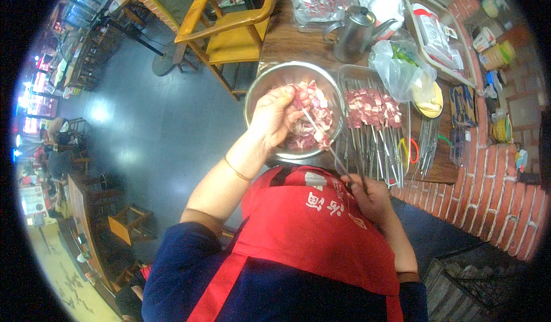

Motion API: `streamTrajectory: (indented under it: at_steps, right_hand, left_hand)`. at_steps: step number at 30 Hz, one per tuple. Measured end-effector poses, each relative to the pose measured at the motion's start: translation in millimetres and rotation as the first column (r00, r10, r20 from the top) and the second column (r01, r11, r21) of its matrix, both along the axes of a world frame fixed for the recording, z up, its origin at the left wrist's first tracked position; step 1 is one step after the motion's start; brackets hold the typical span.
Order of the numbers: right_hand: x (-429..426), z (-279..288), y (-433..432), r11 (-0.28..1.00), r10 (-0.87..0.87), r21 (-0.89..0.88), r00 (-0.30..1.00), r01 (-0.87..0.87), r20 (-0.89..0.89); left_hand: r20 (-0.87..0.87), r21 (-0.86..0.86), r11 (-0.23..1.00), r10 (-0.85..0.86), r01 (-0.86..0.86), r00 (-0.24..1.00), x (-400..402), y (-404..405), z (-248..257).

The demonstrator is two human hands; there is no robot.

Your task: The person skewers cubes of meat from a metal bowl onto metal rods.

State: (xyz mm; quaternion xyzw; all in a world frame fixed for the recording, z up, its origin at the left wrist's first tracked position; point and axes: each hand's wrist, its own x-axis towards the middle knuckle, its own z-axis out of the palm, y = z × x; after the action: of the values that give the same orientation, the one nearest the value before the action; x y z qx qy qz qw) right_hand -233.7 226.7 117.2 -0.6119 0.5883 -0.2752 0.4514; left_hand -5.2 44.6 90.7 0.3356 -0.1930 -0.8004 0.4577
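Observation:
My left hand (pixel 282 111) is over a steel bowl (pixel 251 124) of cut raw meat (pixel 316 94), pinching a piece of meat at the upper end of a metal skewer (pixel 312 119). Some meat pieces (pixel 323 140) are threaded lower on this skewer. My right hand (pixel 372 197), in front of the red apron (pixel 301 223), grips the skewer's lower end. Right of the bowl, a clear plastic tray (pixel 407 150) holds many metal skewers loaded with meat (pixel 372 106). Farther right lies a bundle of bare metal skewers (pixel 427 143).
On the wooden table (pixel 297 48) stand a steel kettle (pixel 355 35), plastic bags (pixel 398 70), a yellow-rimmed bowl (pixel 428 98) and a plastic basket (pixel 469 78). Red-handled scissors (pixel 414 150) lie by the tray. A wooden armchair (pixel 232 33) stands left; a brick wall (pixel 486 193) is at right.

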Motion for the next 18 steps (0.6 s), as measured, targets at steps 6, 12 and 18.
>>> streamTrajectory:
  at_steps: [6, 12, 18]
  right_hand:
    - [5.4, 0.8, -6.9, 0.998, -0.029, 0.062, 1.000, 0.029, 0.008]
    - [7.2, -13.2, -15.4, 0.967, -0.173, 0.214, 0.972, 0.136, 0.162]
    - [-2.7, -11.2, -11.2, 0.950, -0.277, 0.231, 0.908, 0.209, 0.315]
  left_hand:
    - [-0.129, 0.152, 0.988, 0.044, -0.024, 0.991, -21.5, 10.7, -4.6]
    - [-0.168, 0.088, 0.988, -0.113, 0.129, 0.979, -37.5, 26.2, 1.7]
    - [-0.010, -0.053, 0.963, -0.265, 0.264, 0.964, -15.4, -6.3, -22.7]
